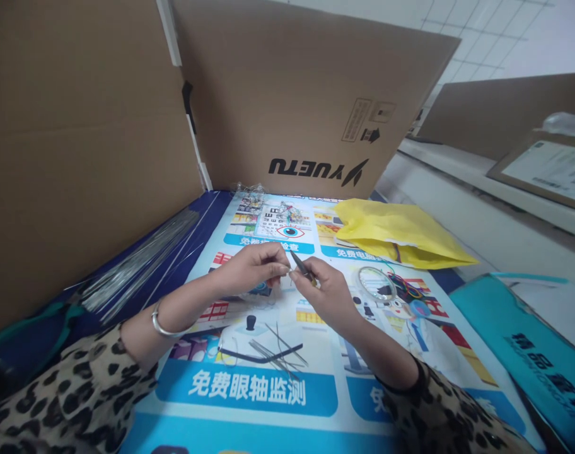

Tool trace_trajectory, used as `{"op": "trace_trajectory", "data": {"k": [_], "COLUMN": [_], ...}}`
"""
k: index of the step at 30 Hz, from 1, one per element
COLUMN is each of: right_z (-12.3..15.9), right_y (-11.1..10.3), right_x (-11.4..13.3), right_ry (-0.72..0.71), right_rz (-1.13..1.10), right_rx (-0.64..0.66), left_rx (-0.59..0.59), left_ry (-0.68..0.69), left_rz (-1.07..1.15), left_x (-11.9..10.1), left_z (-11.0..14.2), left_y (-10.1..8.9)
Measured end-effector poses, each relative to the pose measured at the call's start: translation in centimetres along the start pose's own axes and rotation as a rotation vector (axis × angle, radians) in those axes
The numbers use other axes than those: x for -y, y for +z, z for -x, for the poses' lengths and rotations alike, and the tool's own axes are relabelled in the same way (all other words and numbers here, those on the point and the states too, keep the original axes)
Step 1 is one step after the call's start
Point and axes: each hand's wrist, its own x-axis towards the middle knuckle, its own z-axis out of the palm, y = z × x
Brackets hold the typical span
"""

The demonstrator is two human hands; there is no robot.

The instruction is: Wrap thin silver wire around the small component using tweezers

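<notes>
Over the middle of the poster-covered table, my left hand [261,270] and my right hand [326,291] meet fingertip to fingertip. My right hand is closed around a dark, slim, pointed tool [301,265], its tip pointing up and away from me; its exact kind is hard to tell. Thumb and index finger of my left hand pinch something too small to make out, close to the right fingertips. Below the hands, several short pieces of thin wire [278,354] lie loose on the poster [316,353].
Long silvery wires [143,265] lie in a bundle at left. A wire coil [376,284] and coloured cords [410,287] are at right, below a yellow bag [401,230]. Tangled wire [290,213] lies farther back. A cardboard panel [306,94] stands behind; a teal bag [528,353] lies right.
</notes>
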Motion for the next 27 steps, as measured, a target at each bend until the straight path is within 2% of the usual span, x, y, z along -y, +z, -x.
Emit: {"op": "trace_trajectory", "data": {"k": [6, 13, 17, 21, 24, 27], "right_z": [0.0, 0.2, -0.1, -0.3, -0.3, -0.4], "right_y": [0.5, 0.7, 0.7, 0.8, 1.0, 1.3], "right_x": [-0.9, -0.9, -1.3, -2.0, -2.6, -3.1], "right_ry": [0.068, 0.097, 0.139, 0.178, 0.177, 0.173], "right_rz": [-0.006, -0.049, -0.039, -0.019, -0.005, 0.020], "right_rx": [0.008, 0.008, -0.031, -0.051, -0.052, -0.056], "left_rx": [0.010, 0.019, -0.085, -0.161, -0.141, -0.038], "left_ry": [-0.019, -0.049, -0.036, -0.055, -0.051, -0.052], "left_rz": [-0.111, -0.139, -0.174, -0.268, -0.292, -0.276], "left_x": [0.6, 0.0, -0.4, 0.3, 1.5, 2.4], "left_z": [-0.2, -0.3, -0.4, -0.6, -0.6, -0.6], "left_y": [-0.1, -0.4, -1.8, -3.8, -5.0, -5.5]}}
